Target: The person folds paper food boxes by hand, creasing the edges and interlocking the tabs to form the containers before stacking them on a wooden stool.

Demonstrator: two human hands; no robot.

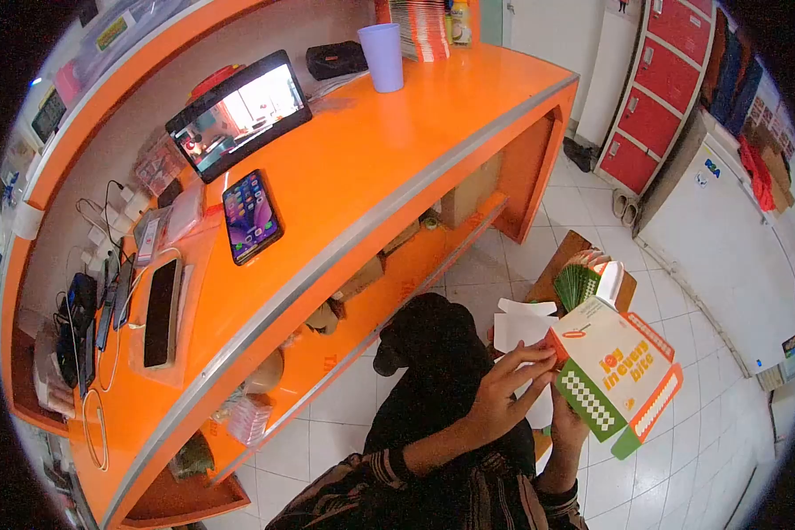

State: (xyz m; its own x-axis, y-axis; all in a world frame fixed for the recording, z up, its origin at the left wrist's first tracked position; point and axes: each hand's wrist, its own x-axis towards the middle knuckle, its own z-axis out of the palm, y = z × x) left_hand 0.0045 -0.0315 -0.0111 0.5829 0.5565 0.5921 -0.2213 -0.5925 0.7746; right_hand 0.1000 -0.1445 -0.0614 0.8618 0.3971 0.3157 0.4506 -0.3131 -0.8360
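A printed cardboard food box (627, 362), cream with green and orange sides and the words "joy in every bite", is held tilted in front of my lap at the right, some flaps standing out. The fingers of my left hand (508, 389) are closed on the flap at its near left corner. My right hand (570, 422) grips the box from below, its fingers partly hidden behind the card. Just beyond, a fanned stack of folded box blanks (579, 281) sits on a brown wooden surface (561, 256). Beside my left hand is a white card piece (521, 327), partly covered.
An orange counter (397, 141) curves along the left, bearing a lit phone (252, 216), a dark-screened phone (162, 314), a tablet (243, 115), a purple cup (382, 57) and cables. A white freezer (715, 212) and red lockers (654, 97) stand at the right.
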